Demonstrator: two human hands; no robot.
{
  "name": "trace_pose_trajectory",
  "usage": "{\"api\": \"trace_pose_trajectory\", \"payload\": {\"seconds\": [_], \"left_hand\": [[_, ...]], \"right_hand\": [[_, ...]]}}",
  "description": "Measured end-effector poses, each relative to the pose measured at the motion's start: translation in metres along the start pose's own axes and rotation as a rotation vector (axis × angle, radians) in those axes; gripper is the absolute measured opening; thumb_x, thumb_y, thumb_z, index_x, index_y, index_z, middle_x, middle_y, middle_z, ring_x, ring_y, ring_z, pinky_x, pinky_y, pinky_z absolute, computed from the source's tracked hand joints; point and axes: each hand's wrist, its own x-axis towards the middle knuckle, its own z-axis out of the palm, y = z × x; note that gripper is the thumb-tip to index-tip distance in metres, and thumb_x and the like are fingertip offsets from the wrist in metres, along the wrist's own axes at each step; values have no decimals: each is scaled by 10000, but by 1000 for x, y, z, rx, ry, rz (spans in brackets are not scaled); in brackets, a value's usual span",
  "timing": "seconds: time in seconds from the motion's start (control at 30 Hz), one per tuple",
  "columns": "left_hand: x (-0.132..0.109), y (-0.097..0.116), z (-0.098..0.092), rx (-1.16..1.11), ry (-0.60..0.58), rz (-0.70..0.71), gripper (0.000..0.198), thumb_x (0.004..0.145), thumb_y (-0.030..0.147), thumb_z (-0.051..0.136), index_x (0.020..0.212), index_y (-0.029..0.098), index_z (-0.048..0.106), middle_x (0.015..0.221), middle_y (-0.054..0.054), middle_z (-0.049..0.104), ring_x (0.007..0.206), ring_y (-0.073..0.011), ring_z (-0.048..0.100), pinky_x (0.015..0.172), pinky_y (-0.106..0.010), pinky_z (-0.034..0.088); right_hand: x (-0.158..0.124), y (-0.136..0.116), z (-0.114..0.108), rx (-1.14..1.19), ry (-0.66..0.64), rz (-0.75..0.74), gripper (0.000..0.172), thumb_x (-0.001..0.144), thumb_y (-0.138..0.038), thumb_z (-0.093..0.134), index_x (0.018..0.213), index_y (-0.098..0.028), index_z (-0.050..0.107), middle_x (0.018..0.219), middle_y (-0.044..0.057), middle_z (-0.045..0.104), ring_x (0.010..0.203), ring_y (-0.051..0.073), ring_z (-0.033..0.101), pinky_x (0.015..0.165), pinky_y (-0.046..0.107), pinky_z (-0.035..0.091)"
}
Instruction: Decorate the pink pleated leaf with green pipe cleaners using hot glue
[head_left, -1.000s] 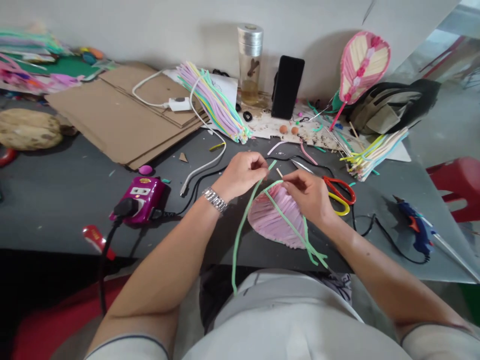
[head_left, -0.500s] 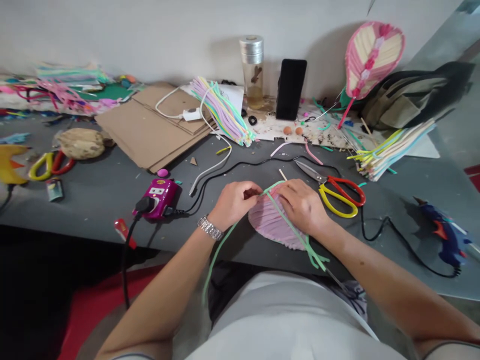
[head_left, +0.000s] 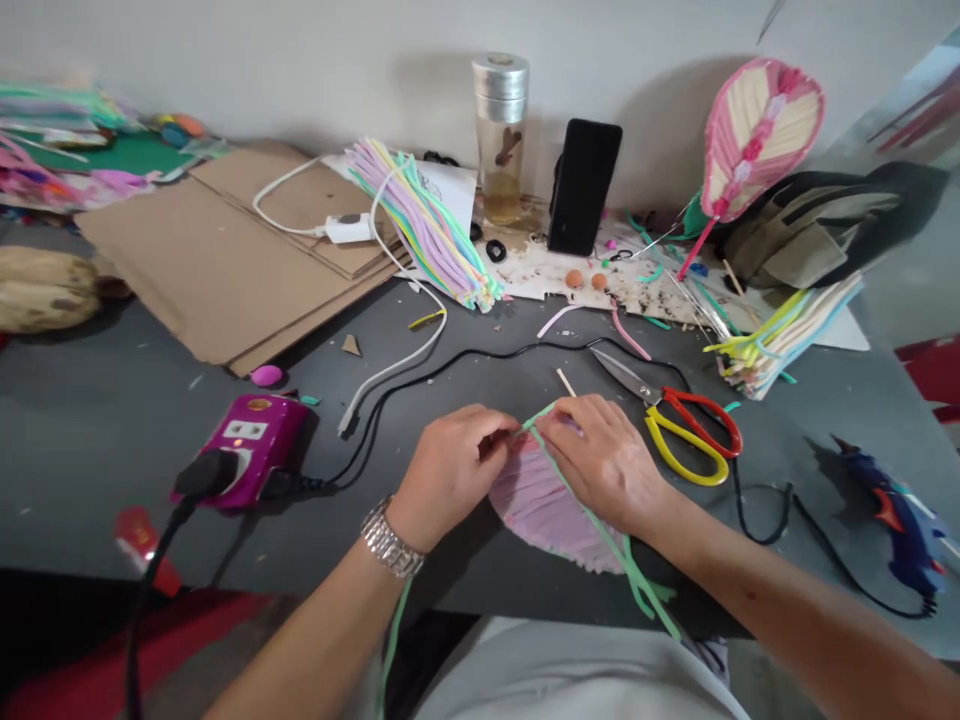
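Note:
A pink leaf-shaped piece [head_left: 536, 505] made of pipe cleaners lies flat on the dark table [head_left: 112, 420] near its front edge. A green pipe cleaner [head_left: 600, 525] runs along its rim and trails off toward me. My left hand [head_left: 450, 470], with a metal watch on the wrist, pinches the green pipe cleaner at the piece's upper left rim. My right hand [head_left: 604, 460] rests on the piece's top right, fingers curled and pressing the green strand down. The fingertips of both hands almost meet.
Red-and-yellow scissors [head_left: 682, 425] lie right of my hands. A blue glue gun [head_left: 896, 510] sits far right, a purple power strip [head_left: 251, 440] left. Behind are a pipe cleaner bundle [head_left: 427, 215], cardboard sheets [head_left: 217, 245], a jar [head_left: 501, 125], a black phone [head_left: 583, 185] and a finished pink fan [head_left: 757, 125].
Both hands have come down from above the table onto the pink piece. The long green strand, earlier held up, now lies along the rim and hangs off the front edge.

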Motion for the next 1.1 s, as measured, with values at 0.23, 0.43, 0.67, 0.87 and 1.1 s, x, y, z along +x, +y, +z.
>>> {"api": "trace_pose_trajectory", "payload": {"seconds": [0.23,0.43,0.67,0.87,1.1], "left_hand": [[-1,4,1,64,-58,-29,222,868,86,577,935,209,749,853,-29,693,774,-163,649,702,-264,445],[-3,4,4,88,-50,-49,205,880,97,566,931,204,733,842,-29,667,771,-170,644,695,-275,448],[-6,5,1,58,-54,-64,213,891,102,549,938,210,726,809,-21,644,754,-164,621,687,-268,450],[-5,2,-3,0,-52,-61,192,896,120,561,902,216,727,815,-19,665,732,-147,624,670,-249,455],[-5,-1,-7,-51,-22,-36,206,906,113,564,938,211,742,802,-7,688,711,-129,641,652,-228,457]], "right_hand": [[0,1,1,77,1,-27,246,1001,-158,515,1126,-190,723,1053,107,675,942,207,567,801,337,423],[0,1,5,74,41,-40,252,986,-140,519,1123,-196,722,1048,104,676,939,210,573,787,339,424],[-1,3,6,57,47,-61,267,984,-130,513,1127,-230,714,1056,88,678,982,209,581,809,335,437],[-3,4,6,79,9,-35,263,978,-133,524,1120,-239,719,1088,88,690,987,213,580,824,349,436],[-2,4,6,74,16,-36,246,978,-141,524,1088,-220,729,1067,97,688,977,223,577,822,355,430]]}}
